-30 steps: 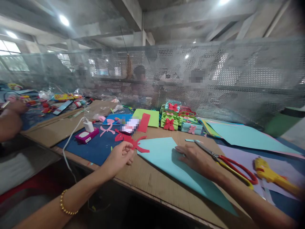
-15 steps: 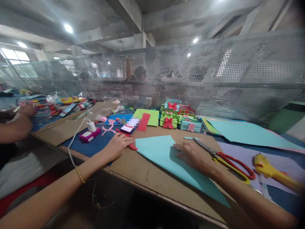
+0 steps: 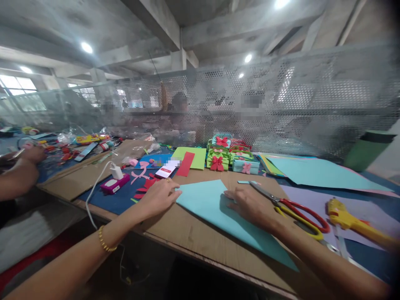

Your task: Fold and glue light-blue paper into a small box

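A light blue paper sheet (image 3: 215, 210) with a long pointed end lies on the brown cardboard (image 3: 187, 233). My left hand (image 3: 161, 195) is at the sheet's left corner, its fingertips touching or just over the edge; whether they pinch it is unclear. My right hand (image 3: 246, 204) rests on the sheet's upper side, fingers bent, fingertips partly hidden. Red cut paper pieces (image 3: 145, 187) lie left of my left hand, beside a phone (image 3: 167, 170). Scissors (image 3: 293, 210) with red and yellow handles lie right of my right hand.
Small green and blue paper baskets with bows (image 3: 218, 160) stand at the back. A yellow glue gun (image 3: 346, 216) and stacked coloured sheets (image 3: 325, 173) are at the right. A purple box (image 3: 115, 184) with a charger is at the left. Another person's hand (image 3: 33, 155) shows far left.
My left hand has moved from the red pieces and phone to the blue sheet's left corner, uncovering more of both. My right hand stays on the sheet. The view has shifted slightly.
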Demonstrator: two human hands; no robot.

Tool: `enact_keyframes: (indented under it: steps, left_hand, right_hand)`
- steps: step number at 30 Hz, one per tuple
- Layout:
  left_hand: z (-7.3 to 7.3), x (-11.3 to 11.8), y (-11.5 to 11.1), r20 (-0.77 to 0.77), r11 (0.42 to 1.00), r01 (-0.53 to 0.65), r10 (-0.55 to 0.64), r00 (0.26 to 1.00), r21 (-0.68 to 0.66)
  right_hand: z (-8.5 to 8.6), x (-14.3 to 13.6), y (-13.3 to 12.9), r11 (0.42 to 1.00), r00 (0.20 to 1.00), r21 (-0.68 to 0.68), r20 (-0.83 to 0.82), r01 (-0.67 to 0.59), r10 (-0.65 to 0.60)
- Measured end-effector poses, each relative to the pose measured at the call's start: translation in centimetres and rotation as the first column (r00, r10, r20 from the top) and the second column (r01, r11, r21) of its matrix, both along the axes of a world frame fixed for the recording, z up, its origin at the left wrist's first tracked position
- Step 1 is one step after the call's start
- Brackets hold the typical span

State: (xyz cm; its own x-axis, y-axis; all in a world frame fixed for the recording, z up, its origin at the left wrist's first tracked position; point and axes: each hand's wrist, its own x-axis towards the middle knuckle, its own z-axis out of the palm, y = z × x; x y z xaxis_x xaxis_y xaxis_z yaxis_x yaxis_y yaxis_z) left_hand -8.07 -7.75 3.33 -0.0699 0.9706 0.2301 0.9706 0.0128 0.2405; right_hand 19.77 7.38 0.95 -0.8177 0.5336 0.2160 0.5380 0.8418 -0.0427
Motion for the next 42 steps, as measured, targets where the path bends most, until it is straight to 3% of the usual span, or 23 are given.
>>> enact_keyframes:
  steps: [3, 5, 9, 11, 13, 16, 20, 22, 25, 33, 42]
  left_hand:
    - [0.7, 1.0, 3.0, 0.025, 0.998, -0.055, 0.055, 0.998, -0.017]
    - [1.0, 1.6, 3.7, 0.06, 0.996, -0.077, 0.079, 0.995, -0.038]
    - [0.5, 2.6, 1.8, 0.198, 0.989, -0.13, 0.142, 0.97, -0.072]
    - [-0.2, 2.8, 0.4, 0.322, 0.977, -0.185, 0.209, 0.923, -0.105]
    - [-1.1, 2.8, -0.6, 0.478, 0.957, -0.241, 0.289, 0.83, -0.16]
    - [-1.7, 3.0, -1.1, 0.707, 0.926, -0.296, 0.372, 0.601, -0.235]
    - [-1.3, 3.8, -1.3, 0.884, 0.915, -0.296, 0.361, 0.299, -0.274]
    - [-1.0, 4.4, -1.3, 0.919, 0.916, -0.287, 0.341, 0.197, -0.279]
    - [-1.2, 5.1, -0.8, 0.942, 0.915, -0.294, 0.319, 0.104, -0.277]
    - [-2.2, 5.4, 2.3, 0.943, 0.895, -0.329, 0.33, 0.031, -0.302]
    - [-2.6, 4.2, 1.0, 0.95, 0.915, -0.273, 0.311, 0.009, -0.297]
  right_hand:
    - [0.2, -0.1, -0.3, 1.0, 1.0, -0.01, 0.008, 0.019, -0.019]
    - [0.1, -0.1, -0.3, 0.999, 1.0, -0.017, 0.011, 0.028, -0.028]
    - [-0.4, -0.1, 0.0, 0.998, 0.999, -0.042, 0.009, 0.036, -0.036]
    - [-0.4, 0.0, 0.1, 0.998, 0.999, -0.058, 0.009, 0.035, -0.034]
    - [-0.3, 0.0, 0.2, 0.997, 1.0, -0.07, 0.011, 0.028, -0.027]
    - [-0.1, 0.0, 0.2, 0.997, 1.0, -0.073, 0.012, 0.016, -0.015]
    - [-0.2, 0.0, 0.2, 0.998, 1.0, -0.065, 0.004, -0.011, 0.011]
    - [-0.4, 0.0, 0.3, 0.998, 1.0, -0.059, -0.003, -0.019, 0.018]
    - [-0.8, 0.1, 0.7, 0.999, 1.0, -0.049, -0.017, -0.02, 0.019]
    - [-2.2, 0.2, 1.5, 0.999, 0.998, -0.027, -0.058, -0.038, 0.036]
    - [-3.2, 0.1, 2.2, 0.998, 0.99, -0.063, -0.142, -0.024, 0.015]
